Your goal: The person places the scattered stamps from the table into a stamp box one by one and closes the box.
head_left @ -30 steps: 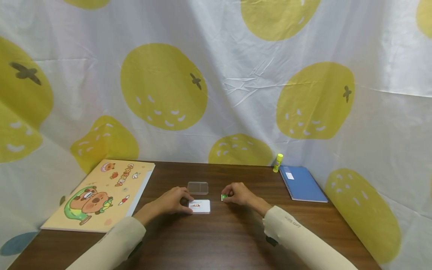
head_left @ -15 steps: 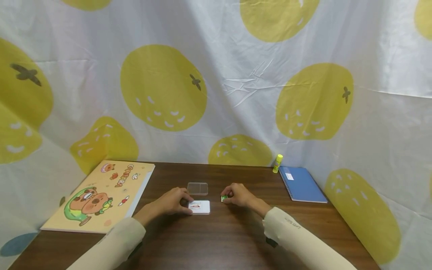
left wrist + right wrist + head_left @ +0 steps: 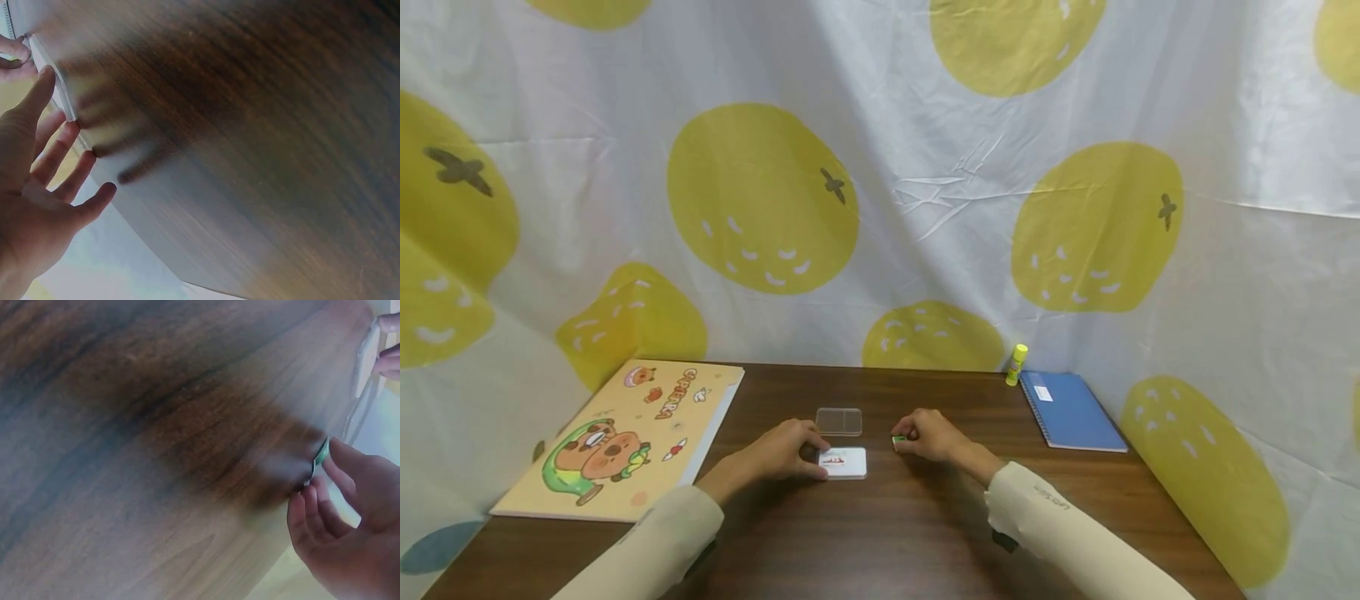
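In the head view a flat white card case (image 3: 852,467), with a small red print near its left side, lies on the dark wooden table. My left hand (image 3: 781,450) grips its left end, thumb at the near edge and index finger at the far one; the left wrist view has the other fingers spread. To the right, my right hand (image 3: 931,435) pinches a small green-and-white flat piece (image 3: 898,439) by the tabletop. In the right wrist view this green piece (image 3: 322,452) stands on edge between thumb and fingertips, mostly hidden by them.
A clear shallow plastic lid (image 3: 838,422) lies just behind the case. On the left is a large capybara-print folder (image 3: 617,442). A blue spiral notebook (image 3: 1072,408) and a yellow glue stick (image 3: 1017,365) stand at the back right, before a patterned curtain (image 3: 940,208).
The green piece has tipped up between the right fingertips, so less of its face shows. My left hand and the case hold still; the whole head view has shifted slightly.
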### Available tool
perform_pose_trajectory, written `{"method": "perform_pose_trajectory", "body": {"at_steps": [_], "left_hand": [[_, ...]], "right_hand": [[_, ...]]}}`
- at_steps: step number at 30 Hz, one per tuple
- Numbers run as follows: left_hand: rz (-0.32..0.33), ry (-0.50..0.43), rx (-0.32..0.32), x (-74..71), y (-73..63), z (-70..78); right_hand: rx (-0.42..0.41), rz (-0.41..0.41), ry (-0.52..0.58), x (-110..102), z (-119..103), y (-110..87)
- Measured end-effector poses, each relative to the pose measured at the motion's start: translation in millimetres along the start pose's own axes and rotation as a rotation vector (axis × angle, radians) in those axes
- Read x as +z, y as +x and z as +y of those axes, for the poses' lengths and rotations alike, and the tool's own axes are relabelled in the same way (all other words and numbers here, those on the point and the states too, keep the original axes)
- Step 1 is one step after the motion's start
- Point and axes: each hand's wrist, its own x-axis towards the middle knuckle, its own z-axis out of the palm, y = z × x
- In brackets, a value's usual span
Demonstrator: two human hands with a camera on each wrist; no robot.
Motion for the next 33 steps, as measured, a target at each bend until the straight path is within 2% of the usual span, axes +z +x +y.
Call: {"method": "perform_pose_trajectory", "body": {"at_steps": [10,24,33], "left_hand": [[-0.015,-0.023,-0.031,-2.1,1.1,0.7],[-0.01,-0.019,-0.003,-1.4,1.8,-1.1],[-0.012,-0.012,-0.011,-2.5,0.7,1.2]], "right_hand": [[0.126,0.061,-0.031,0.5,-0.9,-1.0],[0.084,0.057,-0.025,-2.9,-2.0,-5.6],[0.076,0.014,-0.002,-4.7,-1.6,-6.5]]}}
